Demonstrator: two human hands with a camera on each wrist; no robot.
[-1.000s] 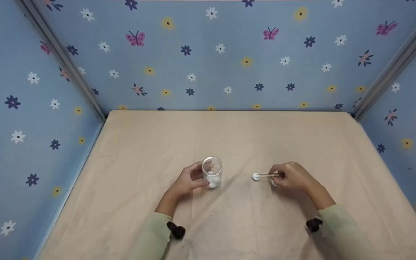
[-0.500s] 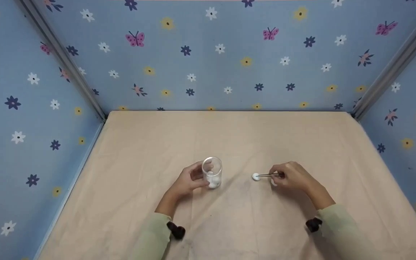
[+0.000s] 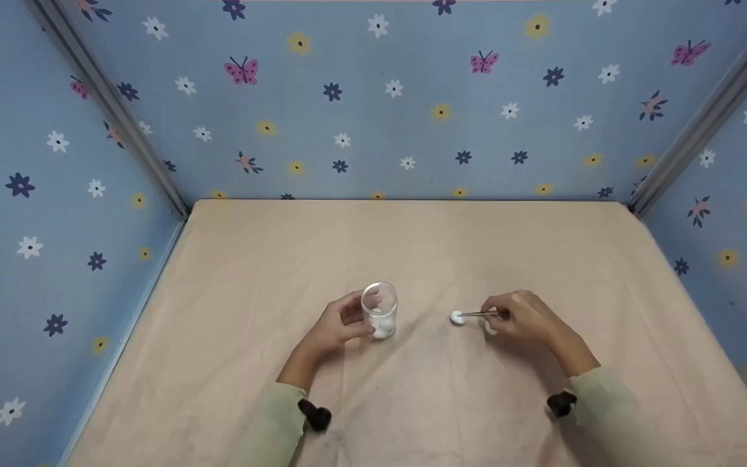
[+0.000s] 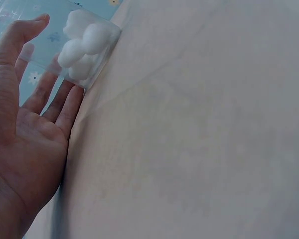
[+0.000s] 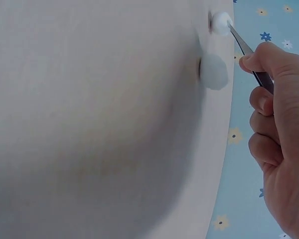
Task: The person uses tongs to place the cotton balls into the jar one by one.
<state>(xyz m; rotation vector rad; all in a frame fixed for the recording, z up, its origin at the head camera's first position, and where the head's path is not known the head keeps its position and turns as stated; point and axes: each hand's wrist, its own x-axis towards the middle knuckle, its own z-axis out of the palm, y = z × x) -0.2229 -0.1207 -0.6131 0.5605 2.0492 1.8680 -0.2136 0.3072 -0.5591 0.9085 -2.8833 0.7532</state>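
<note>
My left hand [image 3: 336,325] holds a clear cup [image 3: 380,306] from its left side, thumb in front and fingers behind. The left wrist view shows several white cotton balls [image 4: 84,46] gathered at the bottom of the cup. To the right, my right hand [image 3: 524,316] pinches metal tweezers [image 5: 245,49] between thumb and fingers, the tips pointing left. Those tips are at a white cotton ball [image 5: 221,23] on the table. A second cotton ball [image 5: 214,72] lies nearer the right wrist camera, mostly hidden beneath the right hand in the head view.
A beige cloth with light creases covers the table [image 3: 406,246]. Blue flowered panels [image 3: 373,97] rise at the back and both sides, with grey posts [image 3: 111,110] at the corners. Dark wrist cameras [image 3: 315,415] sit at both green sleeves.
The two arms of the tweezers have drawn closer together at the cotton ball. Both hands and the cup stay in place, and the head view shifts slightly.
</note>
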